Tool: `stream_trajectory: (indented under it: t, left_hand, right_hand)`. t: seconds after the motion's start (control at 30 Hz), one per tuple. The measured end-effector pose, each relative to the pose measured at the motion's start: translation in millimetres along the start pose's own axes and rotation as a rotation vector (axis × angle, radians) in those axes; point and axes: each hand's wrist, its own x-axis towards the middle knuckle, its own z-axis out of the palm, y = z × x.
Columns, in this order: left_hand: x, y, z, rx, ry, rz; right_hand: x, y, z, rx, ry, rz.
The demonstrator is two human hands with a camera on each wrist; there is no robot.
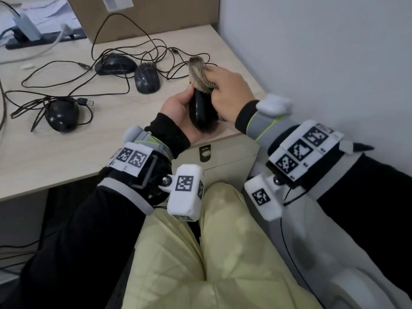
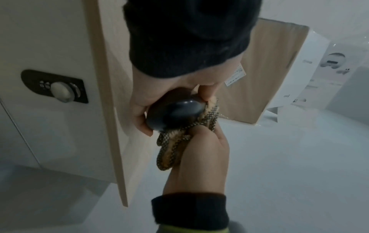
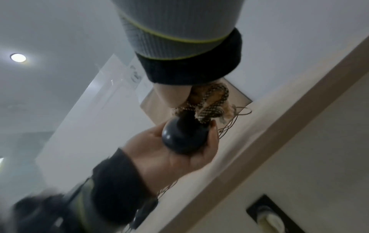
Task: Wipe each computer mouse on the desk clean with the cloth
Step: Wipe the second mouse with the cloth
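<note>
My left hand (image 1: 176,108) grips a glossy black mouse (image 1: 201,110) just above the desk's front right corner, fingers curled round its body. My right hand (image 1: 229,90) holds a checkered brown cloth (image 1: 200,74) bunched against the far end of that mouse. In the left wrist view the cloth (image 2: 173,151) wraps under the mouse (image 2: 175,113). In the right wrist view the mouse (image 3: 183,137) lies in the left palm (image 3: 175,159) below the cloth (image 3: 209,100). Three more black wired mice lie on the desk (image 1: 66,157): two side by side (image 1: 114,64) (image 1: 147,78), one nearer left (image 1: 61,114).
Tangled black cables (image 1: 138,50) spread across the desk between the mice. A cardboard box (image 1: 142,16) and a power strip (image 1: 42,40) stand at the back. A white wall (image 1: 334,52) runs along the right edge. A drawer unit with a lock (image 1: 205,151) sits under the desk.
</note>
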Motion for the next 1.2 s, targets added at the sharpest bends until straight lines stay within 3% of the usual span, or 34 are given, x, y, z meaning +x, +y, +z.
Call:
stream_trajectory:
  t: [0.1, 0.43, 0.5, 0.67, 0.8, 0.9, 1.0, 1.2]
  left_hand:
    - [-1.9, -0.3, 4.3, -0.004, 0.038, 0.004]
    - [3.6, 27.3, 5.7, -0.241, 0.188, 0.174]
    - [4.6, 32.3, 1.9, -0.275, 0.221, 0.211]
    - [6.9, 31.5, -7.2, -0.153, 0.238, 0.161]
    - [3.6, 21.8, -3.2, -0.011, 0.137, 0.080]
    - [9.7, 15.3, -4.1, 0.021, 0.193, 0.074]
    - [15.1, 11.1, -9.3, 0.039, 0.251, 0.074]
    - [15.0, 4.1, -10.5, 0.129, 0.182, 0.086]
  right_hand:
    - [6.7, 8.2, -3.3, 0.049, -0.036, 0.073]
    - [-32.2, 8.4, 8.9, 0.076, -0.006, -0.255]
    - [-33.9, 7.7, 8.2, 0.072, -0.001, -0.232]
    - [-42.0, 0.5, 6.6, 0.161, 0.243, -0.191]
    - [-48.7, -0.3, 14.9, -0.004, 0.097, -0.172]
    - [-49.3, 4.2, 16.1, -0.071, 0.024, -0.084]
    - [-47.2, 7.1, 14.3, -0.101, 0.002, -0.050]
    - [-12.0, 5.3, 3.2, -0.094, 0.009, 0.037]
